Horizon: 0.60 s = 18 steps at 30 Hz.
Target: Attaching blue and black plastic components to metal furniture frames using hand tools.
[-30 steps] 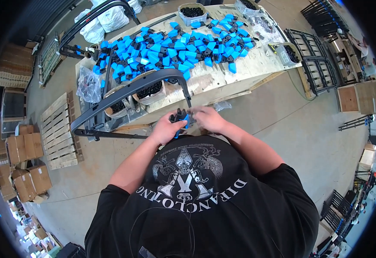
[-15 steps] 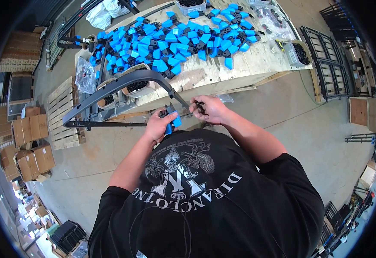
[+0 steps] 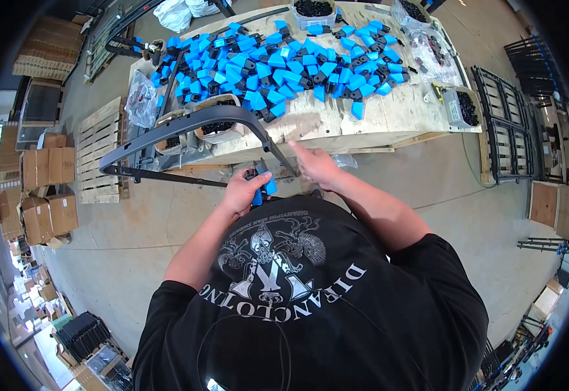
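My left hand is closed around blue-and-black plastic pieces, close to my shirt front. Beside that hand ends the lower bar of a bent black metal frame, which spans the front left corner of the table. My right hand is by the frame's other end, back of the hand up. Its index finger points forward while the other fingers curl under, so whatever they hold is hidden.
A wooden table carries a big pile of blue-and-black plastic pieces. Bins of small black parts stand at its edges, including a front bin and a right bin. A pallet and cardboard boxes are to the left.
My right hand has turned from palm up, showing small dark parts in its fingers, to back up, with the index finger stretched forward. The view has shifted slightly; my left hand keeps its hold.
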Each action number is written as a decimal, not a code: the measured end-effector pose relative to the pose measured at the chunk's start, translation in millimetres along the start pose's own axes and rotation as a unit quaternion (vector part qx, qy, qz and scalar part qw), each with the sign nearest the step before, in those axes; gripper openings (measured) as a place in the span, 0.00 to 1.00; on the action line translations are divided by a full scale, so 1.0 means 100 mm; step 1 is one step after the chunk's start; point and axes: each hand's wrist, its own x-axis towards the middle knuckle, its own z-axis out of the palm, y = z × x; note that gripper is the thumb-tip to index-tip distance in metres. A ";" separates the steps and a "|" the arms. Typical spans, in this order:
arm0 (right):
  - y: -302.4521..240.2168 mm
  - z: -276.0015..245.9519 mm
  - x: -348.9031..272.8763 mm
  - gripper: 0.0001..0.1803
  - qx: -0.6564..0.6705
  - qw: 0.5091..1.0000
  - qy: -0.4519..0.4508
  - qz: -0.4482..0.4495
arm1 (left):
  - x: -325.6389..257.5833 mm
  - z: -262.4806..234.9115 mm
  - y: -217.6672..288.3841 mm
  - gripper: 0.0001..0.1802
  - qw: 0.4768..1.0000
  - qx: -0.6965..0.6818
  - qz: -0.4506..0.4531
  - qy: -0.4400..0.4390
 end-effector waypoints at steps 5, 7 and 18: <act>0.09 -0.01 0.13 0.35 -0.149 0.981 0.034 -0.124 | 0.04 0.04 0.05 0.33 1.000 -0.008 -0.007 0.010; 0.08 -0.01 0.21 0.36 -0.182 0.976 0.004 -0.116 | 0.09 0.05 0.05 0.33 1.000 -0.011 -0.012 0.016; 0.28 0.03 0.64 0.11 0.038 0.997 -0.056 -0.021 | 0.28 0.07 -0.03 0.30 0.998 0.055 0.021 0.020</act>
